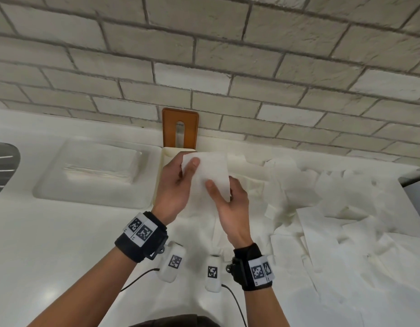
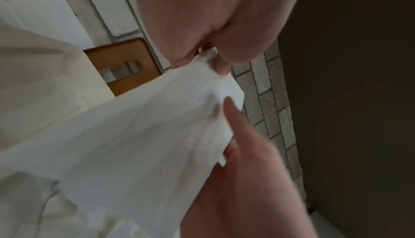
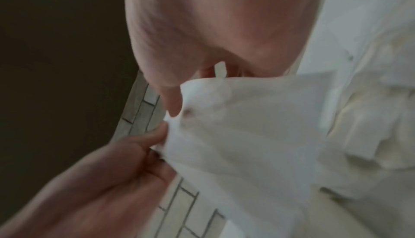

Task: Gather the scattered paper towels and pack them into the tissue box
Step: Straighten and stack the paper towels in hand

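Both hands hold one white paper towel (image 1: 210, 172) above the open cream tissue box (image 1: 160, 166). My left hand (image 1: 180, 182) pinches its upper left corner with the thumb on top. My right hand (image 1: 227, 197) pinches its lower right part. In the left wrist view the towel (image 2: 125, 144) hangs from my left hand (image 2: 211, 60), with the right hand's fingers (image 2: 238, 121) touching it. In the right wrist view my right hand (image 3: 179, 103) grips the towel (image 3: 247, 135). The box's brown lid (image 1: 180, 128) leans upright against the wall. Several loose towels (image 1: 322, 204) lie scattered to the right.
A white brick wall (image 1: 204, 55) runs behind the white counter (image 1: 51, 244). A sunken tray (image 1: 93, 175) with a folded stack of towels lies left of the box. A grey metal object (image 1: 2, 168) is at the far left edge. Cables trail from my wrist cameras.
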A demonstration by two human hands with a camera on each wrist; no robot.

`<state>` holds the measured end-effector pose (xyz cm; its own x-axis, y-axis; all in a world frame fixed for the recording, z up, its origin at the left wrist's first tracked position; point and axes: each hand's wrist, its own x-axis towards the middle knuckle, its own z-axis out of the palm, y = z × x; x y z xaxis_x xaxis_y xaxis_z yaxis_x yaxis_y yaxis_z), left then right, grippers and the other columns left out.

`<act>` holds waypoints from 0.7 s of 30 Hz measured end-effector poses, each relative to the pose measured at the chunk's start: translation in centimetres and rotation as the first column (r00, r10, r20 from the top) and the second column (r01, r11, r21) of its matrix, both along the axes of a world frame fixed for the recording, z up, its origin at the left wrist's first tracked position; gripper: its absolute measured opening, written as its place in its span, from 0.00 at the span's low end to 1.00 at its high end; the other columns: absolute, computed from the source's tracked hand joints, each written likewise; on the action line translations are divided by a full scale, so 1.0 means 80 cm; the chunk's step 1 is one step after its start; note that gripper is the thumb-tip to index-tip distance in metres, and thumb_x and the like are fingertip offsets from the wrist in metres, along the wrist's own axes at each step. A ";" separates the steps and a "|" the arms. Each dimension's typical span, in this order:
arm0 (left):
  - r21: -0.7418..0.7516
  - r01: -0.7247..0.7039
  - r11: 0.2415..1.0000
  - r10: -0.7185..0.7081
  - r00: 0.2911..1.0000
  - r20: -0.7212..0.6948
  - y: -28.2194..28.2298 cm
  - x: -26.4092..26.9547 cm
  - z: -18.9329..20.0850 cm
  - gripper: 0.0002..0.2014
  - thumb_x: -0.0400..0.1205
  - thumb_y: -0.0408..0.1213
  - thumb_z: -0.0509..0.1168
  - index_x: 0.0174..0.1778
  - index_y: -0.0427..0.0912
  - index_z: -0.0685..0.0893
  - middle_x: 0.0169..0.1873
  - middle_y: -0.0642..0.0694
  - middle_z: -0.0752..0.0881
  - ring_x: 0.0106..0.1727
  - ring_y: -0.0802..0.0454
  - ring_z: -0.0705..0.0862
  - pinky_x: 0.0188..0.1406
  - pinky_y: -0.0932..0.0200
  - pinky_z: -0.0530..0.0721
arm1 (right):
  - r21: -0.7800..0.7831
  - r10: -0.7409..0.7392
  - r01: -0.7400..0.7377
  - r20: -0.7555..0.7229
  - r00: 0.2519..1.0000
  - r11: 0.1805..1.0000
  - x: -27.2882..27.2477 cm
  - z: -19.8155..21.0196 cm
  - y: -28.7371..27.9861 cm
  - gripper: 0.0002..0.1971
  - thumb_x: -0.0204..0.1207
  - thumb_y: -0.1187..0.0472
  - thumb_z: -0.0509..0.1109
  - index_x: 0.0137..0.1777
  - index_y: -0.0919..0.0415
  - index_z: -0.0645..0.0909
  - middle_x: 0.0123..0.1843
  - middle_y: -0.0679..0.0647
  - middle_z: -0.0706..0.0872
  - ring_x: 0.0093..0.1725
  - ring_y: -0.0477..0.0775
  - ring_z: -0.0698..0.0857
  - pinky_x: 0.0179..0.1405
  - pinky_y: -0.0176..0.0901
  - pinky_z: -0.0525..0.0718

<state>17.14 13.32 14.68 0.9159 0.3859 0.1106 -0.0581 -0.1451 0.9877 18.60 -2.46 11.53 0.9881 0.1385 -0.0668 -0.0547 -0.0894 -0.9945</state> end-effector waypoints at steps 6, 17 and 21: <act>-0.171 -0.052 0.984 0.049 0.999 -0.022 0.015 0.005 -0.012 0.18 0.97 0.49 0.56 0.62 0.44 0.88 0.57 0.45 0.93 0.60 0.44 0.90 0.61 0.40 0.90 | 0.240 0.188 -0.131 -0.236 0.953 0.962 0.001 0.006 -0.012 0.18 0.92 0.50 0.70 0.63 0.64 0.94 0.62 0.59 0.96 0.67 0.61 0.93 0.73 0.59 0.88; -0.254 -0.088 0.963 0.046 0.985 -0.166 0.034 0.015 -0.045 0.10 0.94 0.40 0.65 0.67 0.43 0.85 0.58 0.45 0.94 0.60 0.44 0.93 0.64 0.35 0.91 | 0.084 0.192 -0.178 -0.204 0.960 0.980 -0.007 -0.017 0.003 0.16 0.92 0.49 0.69 0.69 0.56 0.92 0.65 0.47 0.95 0.69 0.48 0.92 0.78 0.58 0.86; -0.345 -0.189 0.919 0.124 0.972 -0.200 0.055 0.033 -0.040 0.13 0.95 0.46 0.61 0.64 0.44 0.87 0.58 0.45 0.94 0.63 0.42 0.92 0.68 0.33 0.89 | 0.147 0.167 -0.134 -0.239 0.957 0.980 -0.018 -0.031 0.016 0.20 0.94 0.43 0.64 0.69 0.54 0.91 0.65 0.48 0.95 0.69 0.50 0.92 0.79 0.61 0.84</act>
<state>19.82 17.73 11.44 0.8330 0.5100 -0.2148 0.1100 0.2278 0.9675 17.16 -1.16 9.05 0.9093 0.3076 -0.2803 -0.2980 0.0110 -0.9545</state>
